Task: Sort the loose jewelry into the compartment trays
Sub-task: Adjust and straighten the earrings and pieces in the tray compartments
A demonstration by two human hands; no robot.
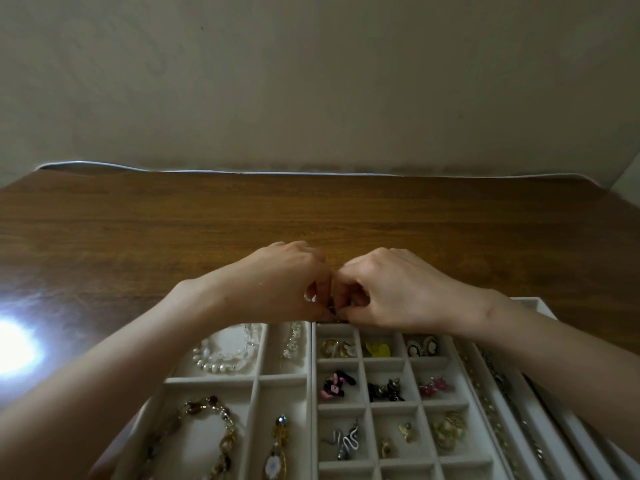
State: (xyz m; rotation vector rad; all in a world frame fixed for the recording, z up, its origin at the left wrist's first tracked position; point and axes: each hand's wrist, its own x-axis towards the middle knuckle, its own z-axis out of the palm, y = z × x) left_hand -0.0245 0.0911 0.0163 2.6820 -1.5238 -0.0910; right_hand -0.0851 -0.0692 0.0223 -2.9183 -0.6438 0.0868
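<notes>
Fingers (346, 294) of both hands are curled inward, tips met, and a small metal piece (332, 309) is pinched between them. Its kind cannot be made out, as it is mostly hidden by the fingers. The left hand (277, 282) and right hand (391, 289) are held knuckles up over the far edge of the middle tray (362, 362), whose back row is covered. Earrings are seen in its small cells: a yellow piece (377, 348), a silver snake (346, 441). Pearl bracelets (225, 355) are laid in the left tray (214, 380). Chains (485, 393) in the right tray (535, 303) are dim and partly hidden by the forearm. The trays' near ends are cut off. The wooden surface (311, 209) is washed out by glare (14, 348) at left.
</notes>
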